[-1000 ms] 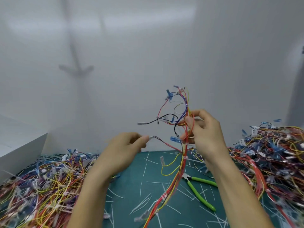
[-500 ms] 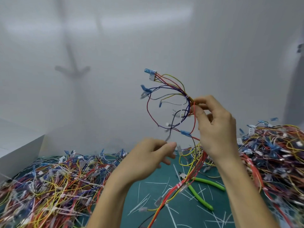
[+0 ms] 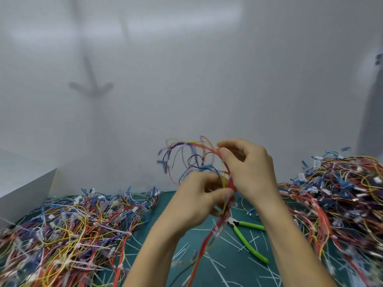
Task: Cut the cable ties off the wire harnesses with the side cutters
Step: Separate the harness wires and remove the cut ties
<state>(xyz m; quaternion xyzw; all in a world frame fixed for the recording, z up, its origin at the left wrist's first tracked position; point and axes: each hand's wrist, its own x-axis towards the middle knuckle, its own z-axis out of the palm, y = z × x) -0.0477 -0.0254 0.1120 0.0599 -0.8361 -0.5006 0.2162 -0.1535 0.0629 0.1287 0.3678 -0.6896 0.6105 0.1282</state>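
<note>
Wire harness is hanging above the desk's middle, left hand and right hand both pinching its strands; side cutters are lying unheld beneath. Its tangled loops are crowding together, likely risking a nicked wire once cutting starts.

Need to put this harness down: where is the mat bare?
Only the middle strip of mat, between the left pile and the right pile, around the cutters; cut ties litter it. Both piles are crowded.

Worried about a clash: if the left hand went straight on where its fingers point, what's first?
The wire harness at the left hand's fingertips; the right hand looks just behind it, though depth is unclear.
</note>
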